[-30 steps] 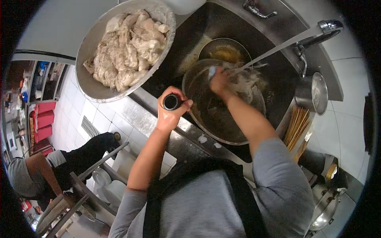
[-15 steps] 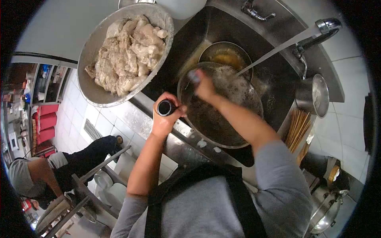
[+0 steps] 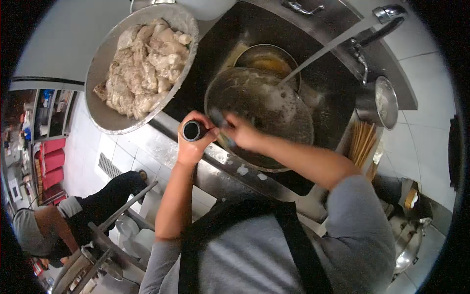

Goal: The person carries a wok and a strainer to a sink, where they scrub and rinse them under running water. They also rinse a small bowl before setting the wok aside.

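Left hand (image 3: 190, 149), fingers wrapped around a black round-ended handle (image 3: 191, 130) at the near-left rim of a large dark wok (image 3: 220, 89); right hand (image 3: 242, 134), motion-blurred, closed on a blue-green pad (image 3: 226, 141) of unclear material, at the same rim, just beside the left. Wok: in a dark sink (image 3: 338, 93), holding cloudy, bubbly water, fed by a stream (image 3: 328, 48) from a chrome faucet (image 3: 390, 13); smaller pan (image 3: 247, 59) behind, partly covered. Outlying: metal basin (image 3: 97, 95) of pale raw meat (image 3: 142, 73), left; steel pot (image 3: 367, 107) and thin sticks (image 3: 361, 144), right.
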